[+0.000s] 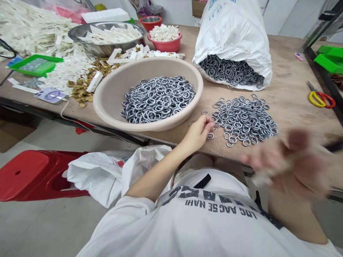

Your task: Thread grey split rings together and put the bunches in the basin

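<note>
Our left hand (197, 134) reaches forward, fingertips (210, 125) pinched together, left forearm (158, 171) angled up from lower left; our right hand (288, 160), well right of it, raised, curled, motion-blurred.

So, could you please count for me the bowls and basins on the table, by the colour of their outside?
Beige plastic basin: 1
Steel bowl: 1
Red plastic bowls: 2
Total: 4
</note>
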Tool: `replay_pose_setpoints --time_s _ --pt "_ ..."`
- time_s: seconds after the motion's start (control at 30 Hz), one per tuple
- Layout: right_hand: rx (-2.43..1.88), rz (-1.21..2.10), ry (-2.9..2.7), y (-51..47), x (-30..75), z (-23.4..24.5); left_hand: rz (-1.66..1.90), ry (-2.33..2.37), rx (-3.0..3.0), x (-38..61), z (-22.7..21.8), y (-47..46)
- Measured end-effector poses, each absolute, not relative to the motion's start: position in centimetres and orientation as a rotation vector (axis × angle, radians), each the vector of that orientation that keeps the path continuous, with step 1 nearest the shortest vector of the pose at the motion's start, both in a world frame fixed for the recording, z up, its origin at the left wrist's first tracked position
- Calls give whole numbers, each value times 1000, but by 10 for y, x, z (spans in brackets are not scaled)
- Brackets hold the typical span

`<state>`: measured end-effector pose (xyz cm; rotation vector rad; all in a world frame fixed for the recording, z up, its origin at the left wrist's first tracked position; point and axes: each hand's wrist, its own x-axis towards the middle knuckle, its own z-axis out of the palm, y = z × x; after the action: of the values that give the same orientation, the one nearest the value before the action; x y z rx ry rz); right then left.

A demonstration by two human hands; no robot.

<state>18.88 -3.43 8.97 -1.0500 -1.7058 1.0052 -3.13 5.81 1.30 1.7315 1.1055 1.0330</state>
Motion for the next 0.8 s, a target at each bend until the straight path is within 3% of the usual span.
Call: replay_pose_setpoints --time_s 0.1,0.33,0.53,0.8 --pt "-1122 1088 -1569 -14 167 72 1054 917 1542 -28 20 21" --pt "-1082 1317 -1506 8 137 34 1074 950 1508 -34 17 -10" --pt "-1229 850 -1788 -5 149 42 1131 953 1434 -38 7 -10" --pt "-1246 624 -2100 -20 145 39 1193 981 1555 -39 11 -11"
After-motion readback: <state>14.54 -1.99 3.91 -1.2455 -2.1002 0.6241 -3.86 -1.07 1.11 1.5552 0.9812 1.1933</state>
